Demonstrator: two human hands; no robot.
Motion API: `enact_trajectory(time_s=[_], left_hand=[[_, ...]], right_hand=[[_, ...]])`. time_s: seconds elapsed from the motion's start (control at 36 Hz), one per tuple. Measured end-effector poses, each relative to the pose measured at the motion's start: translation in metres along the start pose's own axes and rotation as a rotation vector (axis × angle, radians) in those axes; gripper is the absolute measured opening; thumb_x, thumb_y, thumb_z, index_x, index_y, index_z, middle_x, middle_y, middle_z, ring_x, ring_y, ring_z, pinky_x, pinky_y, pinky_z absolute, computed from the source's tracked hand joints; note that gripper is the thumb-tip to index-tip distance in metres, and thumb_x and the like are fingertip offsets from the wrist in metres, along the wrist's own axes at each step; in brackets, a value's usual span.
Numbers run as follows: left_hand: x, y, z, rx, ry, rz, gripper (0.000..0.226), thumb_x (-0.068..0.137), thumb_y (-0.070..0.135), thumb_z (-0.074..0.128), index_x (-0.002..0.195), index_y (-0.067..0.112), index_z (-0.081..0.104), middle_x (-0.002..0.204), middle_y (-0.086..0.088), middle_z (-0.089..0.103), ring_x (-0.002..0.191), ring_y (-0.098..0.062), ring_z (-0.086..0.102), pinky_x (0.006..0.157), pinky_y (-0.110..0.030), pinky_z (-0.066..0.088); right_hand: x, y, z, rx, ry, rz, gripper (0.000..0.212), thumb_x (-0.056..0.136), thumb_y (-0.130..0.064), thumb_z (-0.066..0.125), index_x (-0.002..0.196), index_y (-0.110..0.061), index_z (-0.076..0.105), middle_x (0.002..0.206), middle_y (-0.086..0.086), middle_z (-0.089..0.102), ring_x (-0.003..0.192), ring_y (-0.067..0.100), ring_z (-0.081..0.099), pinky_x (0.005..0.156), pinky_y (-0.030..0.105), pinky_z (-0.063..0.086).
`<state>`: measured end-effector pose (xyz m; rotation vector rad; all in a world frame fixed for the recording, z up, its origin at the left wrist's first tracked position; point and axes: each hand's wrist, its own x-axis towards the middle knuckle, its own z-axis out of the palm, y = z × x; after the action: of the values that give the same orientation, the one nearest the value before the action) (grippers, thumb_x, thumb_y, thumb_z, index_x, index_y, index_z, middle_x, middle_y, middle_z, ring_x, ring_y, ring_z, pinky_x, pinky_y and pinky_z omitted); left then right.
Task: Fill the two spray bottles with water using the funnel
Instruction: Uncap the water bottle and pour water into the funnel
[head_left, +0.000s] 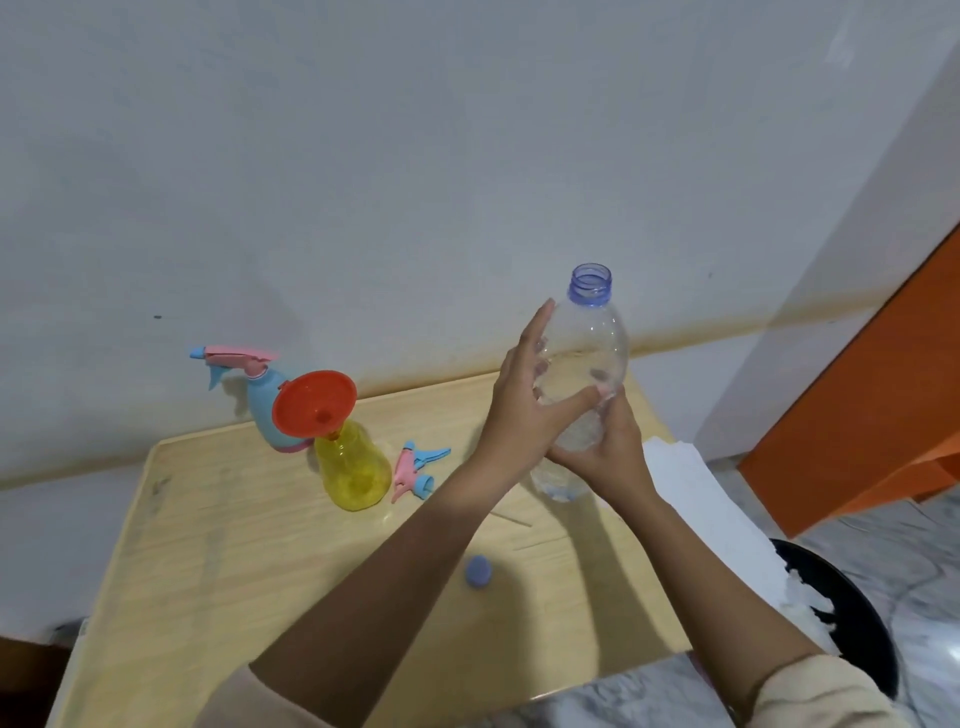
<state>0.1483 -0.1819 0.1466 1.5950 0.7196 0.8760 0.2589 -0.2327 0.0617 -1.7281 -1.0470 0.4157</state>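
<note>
left hand (522, 400) + right hand (610, 447) grip open water bottle (587, 343) | funnel (314, 402) in yellow spray bottle (353, 467) | cap (478, 571), spray head (415, 470) on table (234, 545)

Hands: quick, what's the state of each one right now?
Left hand: grips the water bottle, thumb across its front.
Right hand: grips the same bottle lower down.

Wooden table (208, 545) against white wall (363, 156). White paper (685, 478) at its right edge. Orange panel (857, 415) and black seat (857, 623) beyond.
</note>
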Motion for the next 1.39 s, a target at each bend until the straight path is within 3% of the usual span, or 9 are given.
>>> enact_trajectory(time_s=[0.28,0.58,0.67,0.72,0.81,0.97,1.14,1.25,1.39], left_hand=[[-0.002,-0.006,0.014,0.009,-0.061,-0.045,0.081,0.074,0.03,0.08,0.126,0.067,0.029,0.136,0.009,0.038,0.126,-0.014,0.042,0.106,-0.038,0.04],[-0.011,-0.01,0.02,0.036,-0.037,-0.041,0.083,0.076,0.035,0.077,0.13,0.067,0.023,0.136,0.016,0.034,0.127,-0.011,0.041,0.102,-0.03,0.039],[-0.012,-0.01,0.021,0.058,-0.033,-0.04,0.082,0.077,0.036,0.076,0.13,0.067,0.022,0.141,0.012,0.035,0.127,-0.011,0.041,0.102,-0.029,0.038],[-0.012,-0.008,0.021,0.062,-0.023,-0.035,0.082,0.077,0.035,0.076,0.127,0.07,0.022,0.141,0.011,0.036,0.124,-0.01,0.042,0.099,-0.027,0.038],[-0.012,-0.006,0.022,0.062,-0.004,-0.035,0.082,0.076,0.032,0.077,0.127,0.067,0.023,0.14,0.008,0.038,0.122,-0.01,0.043,0.096,-0.025,0.038],[-0.011,-0.007,0.027,0.074,0.021,-0.034,0.082,0.078,0.025,0.076,0.137,0.053,0.026,0.137,0.003,0.039,0.124,-0.015,0.044,0.102,-0.033,0.041],[-0.012,-0.012,0.034,0.078,0.122,0.017,0.082,0.076,0.019,0.078,0.139,0.044,0.032,0.125,0.004,0.031,0.109,0.003,0.045,0.1,-0.029,0.043],[-0.018,-0.015,0.029,-0.02,0.136,-0.013,0.067,0.079,0.015,0.075,0.135,0.03,0.041,0.127,0.005,0.041,0.119,-0.009,0.046,0.102,-0.034,0.043],[-0.038,-0.033,-0.01,-0.02,0.248,-0.064,0.027,0.087,0.018,0.067,0.113,0.017,0.06,0.117,0.002,0.061,0.107,0.001,0.054,0.098,-0.028,0.045]], right_hand=[[-0.001,0.021,-0.005,0.003,-0.001,0.035,0.097,0.055,-0.035,0.089,0.132,-0.026,0.031,0.127,0.001,0.05,0.12,0.016,0.049,0.098,0.038,0.046],[-0.005,0.018,-0.009,0.047,-0.043,0.02,0.094,0.057,-0.024,0.089,0.129,-0.029,0.028,0.125,-0.006,0.041,0.115,0.009,0.047,0.079,0.008,0.04],[-0.009,0.016,-0.014,0.068,-0.087,-0.008,0.088,0.065,-0.024,0.085,0.126,-0.044,0.025,0.126,-0.012,0.044,0.114,0.0,0.046,0.081,0.002,0.039],[-0.011,0.015,-0.018,0.071,-0.113,-0.018,0.081,0.068,-0.027,0.083,0.126,-0.049,0.029,0.125,-0.019,0.048,0.117,-0.001,0.047,0.089,0.009,0.041],[-0.012,0.017,-0.022,0.065,-0.118,-0.015,0.077,0.068,-0.032,0.082,0.132,-0.032,0.039,0.121,-0.011,0.055,0.116,0.008,0.051,0.09,0.027,0.047],[-0.017,0.017,-0.023,-0.038,-0.01,0.011,0.089,0.062,-0.03,0.086,0.137,-0.019,0.039,0.116,0.005,0.041,0.103,0.013,0.047,0.074,0.004,0.036],[-0.035,0.013,-0.014,0.077,0.124,0.022,0.085,0.068,-0.025,0.083,0.139,-0.017,0.037,0.13,0.002,0.046,0.114,0.012,0.048,0.093,0.022,0.043],[-0.053,0.006,-0.005,0.121,0.265,0.015,0.064,0.073,-0.017,0.078,0.127,-0.011,0.045,0.125,0.001,0.045,0.113,0.01,0.047,0.092,0.021,0.044],[-0.077,-0.004,0.012,0.126,0.313,-0.04,0.04,0.077,-0.005,0.071,0.108,-0.015,0.049,0.104,-0.006,0.048,0.096,0.012,0.052,0.083,0.019,0.045]])
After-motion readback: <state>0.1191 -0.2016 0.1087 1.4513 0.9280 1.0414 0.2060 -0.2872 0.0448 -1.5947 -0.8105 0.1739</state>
